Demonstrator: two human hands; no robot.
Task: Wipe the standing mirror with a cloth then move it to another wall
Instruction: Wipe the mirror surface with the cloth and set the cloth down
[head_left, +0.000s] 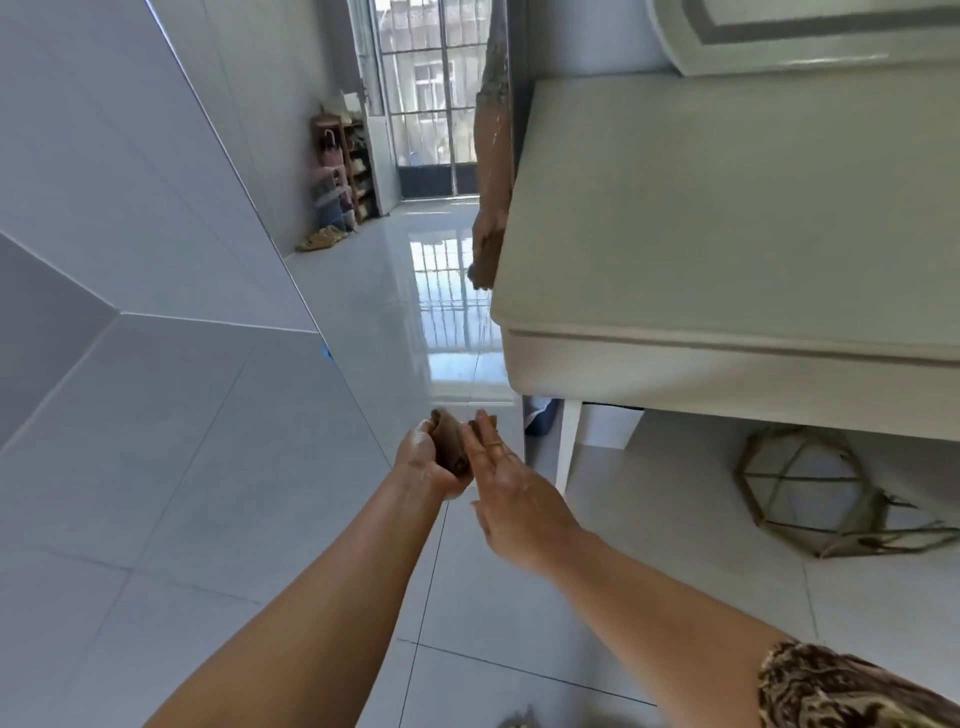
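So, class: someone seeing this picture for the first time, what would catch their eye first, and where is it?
First, the two bare arms reaching forward at the bottom centre, the left hand cupping a bunched brown cloth with the right hand open beside it. Next, the large white table filling the upper right. Then the bright barred window at the far end, mirrored in the glossy floor.
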